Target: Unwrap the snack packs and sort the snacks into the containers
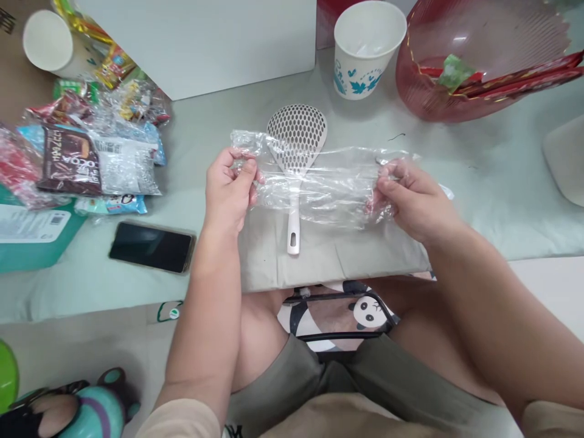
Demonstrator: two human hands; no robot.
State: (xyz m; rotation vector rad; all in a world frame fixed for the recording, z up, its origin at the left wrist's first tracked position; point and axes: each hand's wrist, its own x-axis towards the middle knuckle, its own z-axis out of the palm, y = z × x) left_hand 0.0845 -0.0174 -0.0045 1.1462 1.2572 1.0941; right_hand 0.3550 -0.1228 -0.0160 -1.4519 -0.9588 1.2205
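Observation:
Stretched between my two hands is a clear plastic bag (pixel 337 188), wrinkled and see-through. My left hand (pixel 228 188) pinches its left end between thumb and fingers. At the other end, my right hand (pixel 415 198) grips the film with curled fingers. Behind the bag lies a white skimmer (pixel 297 131) on the table, its perforated head pointing away from me and its handle towards me. The film crosses in front of the skimmer's neck; whether they touch I cannot tell.
Left on the green-covered table (pixel 219 121) are a phone (pixel 152 246) and a heap of packaged snacks (pixel 73 161). A white box (pixel 228 42), a paper cup (pixel 365 55) and a red translucent bowl (pixel 420 91) stand along the back. Below the edge shows a panda-print bag (pixel 337 316).

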